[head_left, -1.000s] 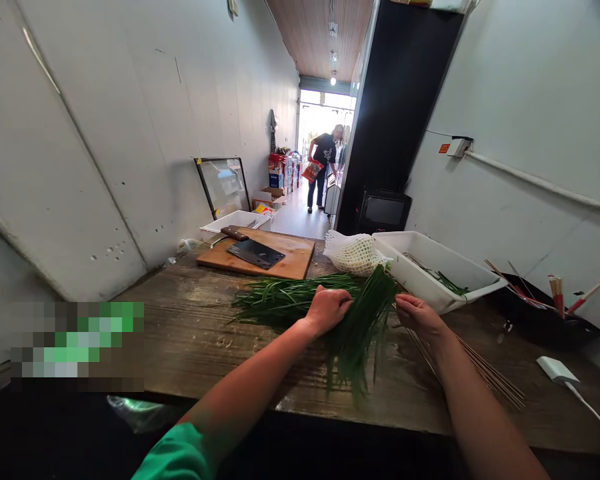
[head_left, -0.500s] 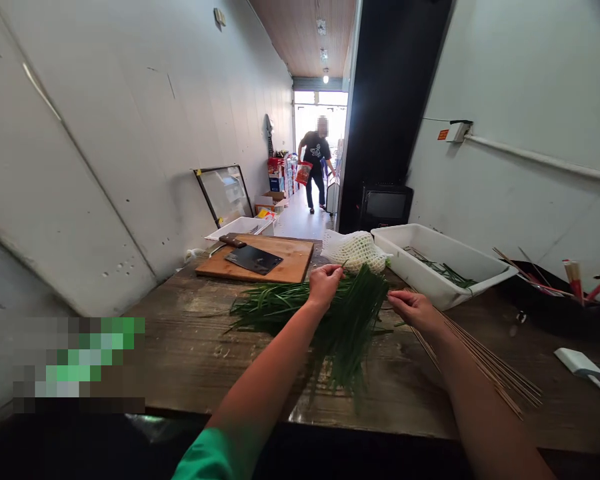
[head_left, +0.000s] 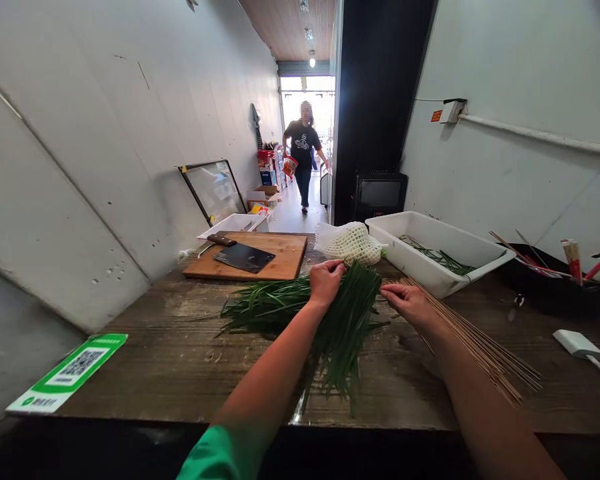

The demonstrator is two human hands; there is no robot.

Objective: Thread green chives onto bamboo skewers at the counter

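Long flat green leaves like garlic chives [head_left: 347, 320] lie in a heap and fan down toward the table's front edge. My left hand [head_left: 326, 283] is closed, its thumb and finger pinching chives at the top of the fan. At the fan's right edge my right hand [head_left: 410, 305] pinches what looks like the end of a thin bamboo skewer; most of it is hidden by fingers and leaves. Loose bamboo skewers [head_left: 485, 350] lie in a bundle beneath and beside my right forearm.
A cleaver [head_left: 245, 257] rests on a wooden cutting board [head_left: 287, 260]. Behind the chives are white foam netting [head_left: 347, 243] and a white bin [head_left: 447, 277] holding green strips. A black pan [head_left: 540, 293], white adapter [head_left: 577, 343] and QR-code card [head_left: 75, 370] are nearby. A person [head_left: 303, 147] stands in the passage.
The view has shifted slightly. My right hand has come a little closer to my left at the chives. In the passage, the person with the red bag stands more upright.
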